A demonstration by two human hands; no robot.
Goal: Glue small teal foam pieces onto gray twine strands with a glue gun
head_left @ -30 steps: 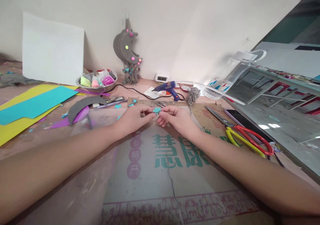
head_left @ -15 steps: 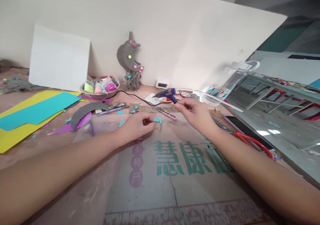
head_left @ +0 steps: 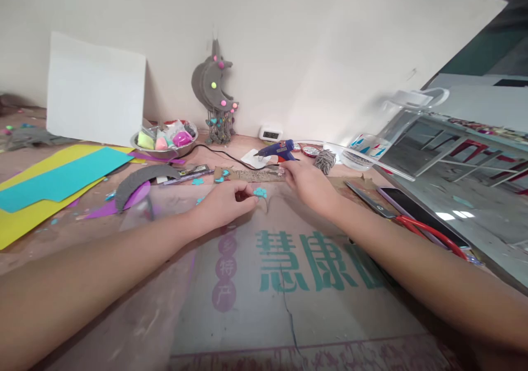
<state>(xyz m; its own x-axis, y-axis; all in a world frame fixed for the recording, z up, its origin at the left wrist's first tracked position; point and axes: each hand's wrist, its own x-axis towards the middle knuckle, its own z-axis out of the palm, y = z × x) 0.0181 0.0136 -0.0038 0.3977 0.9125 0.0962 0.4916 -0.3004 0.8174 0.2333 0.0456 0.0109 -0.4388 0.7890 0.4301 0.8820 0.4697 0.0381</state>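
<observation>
My left hand (head_left: pixel 231 203) is closed in a pinch at the edge of a small turquoise flower piece (head_left: pixel 259 193), just above the plastic-covered work surface. A thin grey strand (head_left: pixel 265 206) hangs beside that piece. My right hand (head_left: pixel 309 185) is closed, fingertips pointing left, with the metal tip of the tweezers (head_left: pixel 275 171) showing in front; the rest of them is hidden by the fingers. The blue glue gun (head_left: pixel 277 150) lies just behind my right hand, its black cord running left. More turquoise flower pieces (head_left: pixel 198 181) lie left of my left hand.
A metal bowl (head_left: pixel 165 152) of coloured clay packs, a grey crescent ornament (head_left: pixel 210 85) and a small clock (head_left: pixel 270 133) stand at the back. Turquoise and yellow sheets (head_left: pixel 70 178) lie left. Yarn (head_left: pixel 325 162), a plastic cup (head_left: pixel 363 151), red-handled scissors (head_left: pixel 429 233) and a phone (head_left: pixel 421 217) are right.
My right hand has moved down and left, away from the glue gun's handle. The pink-handled tweezers no longer lie on the surface. My left hand stays at the flower piece.
</observation>
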